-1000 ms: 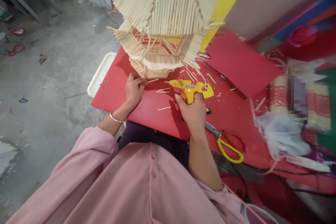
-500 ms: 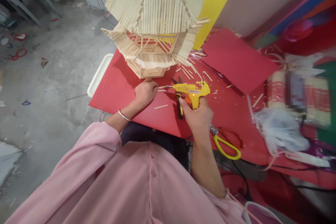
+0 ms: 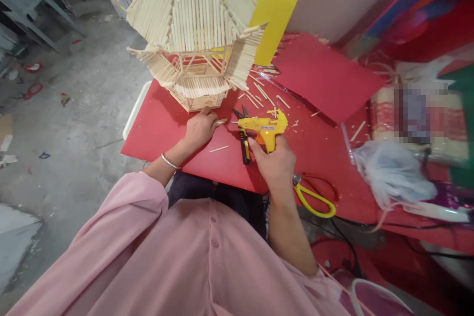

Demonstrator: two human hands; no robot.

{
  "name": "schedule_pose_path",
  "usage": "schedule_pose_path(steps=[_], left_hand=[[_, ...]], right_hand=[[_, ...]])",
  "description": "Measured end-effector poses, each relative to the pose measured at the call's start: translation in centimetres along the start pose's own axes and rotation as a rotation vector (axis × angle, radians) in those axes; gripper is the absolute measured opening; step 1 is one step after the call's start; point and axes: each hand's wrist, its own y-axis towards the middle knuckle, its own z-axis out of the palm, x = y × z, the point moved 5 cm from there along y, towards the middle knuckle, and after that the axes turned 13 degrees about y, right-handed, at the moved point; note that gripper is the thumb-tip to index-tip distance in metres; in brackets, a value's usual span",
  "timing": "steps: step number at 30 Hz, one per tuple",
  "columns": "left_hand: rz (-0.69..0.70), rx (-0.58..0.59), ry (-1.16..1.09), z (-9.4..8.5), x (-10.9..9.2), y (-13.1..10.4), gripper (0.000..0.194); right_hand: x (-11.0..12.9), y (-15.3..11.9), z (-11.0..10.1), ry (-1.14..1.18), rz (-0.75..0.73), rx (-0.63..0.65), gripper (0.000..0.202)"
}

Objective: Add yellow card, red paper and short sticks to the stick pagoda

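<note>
My right hand (image 3: pixel 276 158) grips a yellow glue gun (image 3: pixel 263 124), its nozzle pointing left. Pinched in my left hand (image 3: pixel 202 128) is a short wooden stick (image 3: pixel 221 121), its free end just short of the nozzle. Behind my left hand stands a pagoda-like model (image 3: pixel 196 15) built of thin wooden sticks, with tiered roofs. Black-and-yellow pliers (image 3: pixel 244 145) lie beneath the glue gun. A single loose stick (image 3: pixel 218 148) rests on the red tabletop (image 3: pixel 174 143) in front of me.
Yellow-handled scissors (image 3: pixel 314 200) lie at the table's front edge. Loose sticks (image 3: pixel 261 91) are scattered right of the model, near a red sheet (image 3: pixel 328 74). A clear plastic bag (image 3: pixel 392 173) sits farther right, with black cables (image 3: pixel 348 242) below. A yellow board (image 3: pixel 285 5) stands behind.
The glue gun's nozzle has drawn away from the stick in my left hand, leaving a small gap. My view has shifted slightly to the right.
</note>
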Motion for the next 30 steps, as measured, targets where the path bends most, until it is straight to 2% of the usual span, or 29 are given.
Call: schedule_pose_path(steps=[7,11,14,17,20,22,26,30], left_hand=[[0.052,0.097,0.21,-0.8,-2.0,0.8,0.031],[0.104,0.098,0.188,-0.8,-2.3,1.7,0.028],[0.11,0.057,0.139,-0.7,-2.2,2.2,0.026],[0.085,0.006,0.048,-0.6,-1.4,2.1,0.023],[0.092,-0.029,-0.046,-0.2,-0.4,1.0,0.023],[0.147,-0.07,-0.241,-0.2,-0.2,-0.2,0.03],[0.182,-0.081,-0.686,-0.2,-0.5,-3.0,0.028],[0.19,-0.087,-0.779,-0.1,-1.1,-4.2,0.022]], right_hand=[[0.6,0.5,0.0,0.002,-0.006,0.017,0.06],[0.7,0.5,-0.4,0.05,-0.013,-0.015,0.059],[0.5,0.4,-0.7,0.108,0.012,-0.031,0.056],[0.4,0.3,-0.9,0.204,0.056,-0.012,0.052],[0.7,0.1,-0.6,0.323,0.076,0.035,0.051],[1.1,0.0,0.0,0.415,0.079,0.064,0.051],[2.2,-0.1,1.7,0.596,0.072,0.087,0.044],[3.5,0.2,3.4,0.535,0.017,0.098,0.036]])
